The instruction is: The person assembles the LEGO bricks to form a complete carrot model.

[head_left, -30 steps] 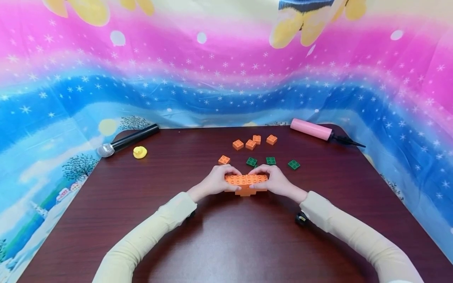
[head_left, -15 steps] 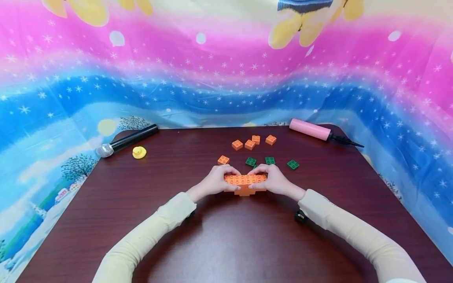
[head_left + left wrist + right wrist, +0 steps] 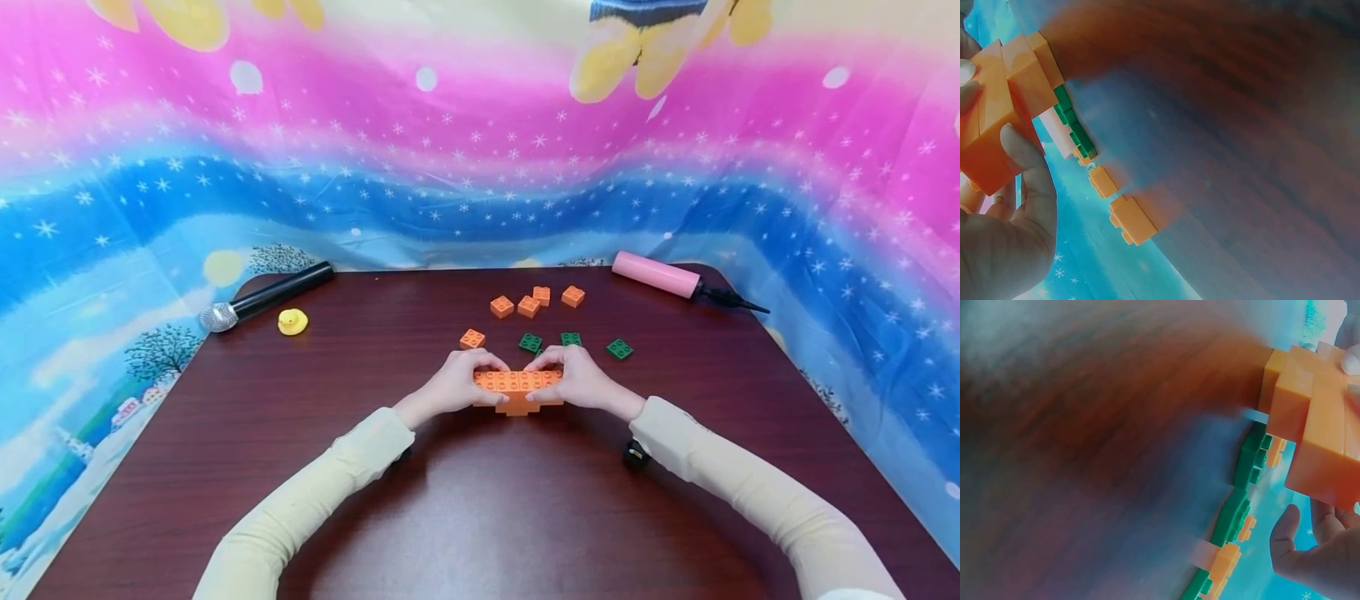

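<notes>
An orange structure of toy building bricks (image 3: 517,400), wide at the top and stepped narrower below, stands at the middle of the table. My left hand (image 3: 453,385) grips its left end, thumb on the near face and fingers behind. At the right end my right hand (image 3: 588,385) holds it the same way. Both thumbs lie close together on the front. In the left wrist view a finger (image 3: 1021,150) presses against the orange bricks (image 3: 991,112). The stepped underside of the structure (image 3: 1316,412) shows in the right wrist view. The far side fingers are partly hidden.
Beyond the hands lie green bricks (image 3: 619,348), one partly hidden, and several loose orange bricks (image 3: 502,307). A microphone (image 3: 281,293) and a yellow rubber duck (image 3: 292,322) are at the back left. A pink hand pump (image 3: 656,275) lies back right, before a printed cloth (image 3: 450,192).
</notes>
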`<action>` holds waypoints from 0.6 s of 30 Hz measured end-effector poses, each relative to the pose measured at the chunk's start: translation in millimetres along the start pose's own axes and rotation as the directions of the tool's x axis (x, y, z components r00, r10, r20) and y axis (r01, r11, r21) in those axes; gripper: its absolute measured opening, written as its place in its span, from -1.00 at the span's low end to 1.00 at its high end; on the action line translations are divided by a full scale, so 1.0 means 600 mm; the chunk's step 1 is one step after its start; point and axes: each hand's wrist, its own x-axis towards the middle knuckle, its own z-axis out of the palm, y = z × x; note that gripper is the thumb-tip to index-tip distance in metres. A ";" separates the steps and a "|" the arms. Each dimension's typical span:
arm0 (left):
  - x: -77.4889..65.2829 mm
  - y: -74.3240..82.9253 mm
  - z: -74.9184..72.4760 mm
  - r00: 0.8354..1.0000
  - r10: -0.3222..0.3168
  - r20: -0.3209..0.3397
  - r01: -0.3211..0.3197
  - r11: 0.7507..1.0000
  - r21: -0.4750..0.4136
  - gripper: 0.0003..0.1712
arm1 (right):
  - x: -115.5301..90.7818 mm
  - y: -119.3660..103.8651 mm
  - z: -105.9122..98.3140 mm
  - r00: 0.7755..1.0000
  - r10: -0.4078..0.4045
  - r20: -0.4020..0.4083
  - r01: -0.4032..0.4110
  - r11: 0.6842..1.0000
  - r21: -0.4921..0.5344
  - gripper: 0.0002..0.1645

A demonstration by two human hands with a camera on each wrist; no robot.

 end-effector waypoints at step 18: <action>0.000 0.003 -0.002 1.000 -0.017 0.010 0.016 1.000 0.015 -0.61 | -0.006 -0.009 0.003 1.000 0.013 0.003 -0.013 1.000 -0.015 -0.60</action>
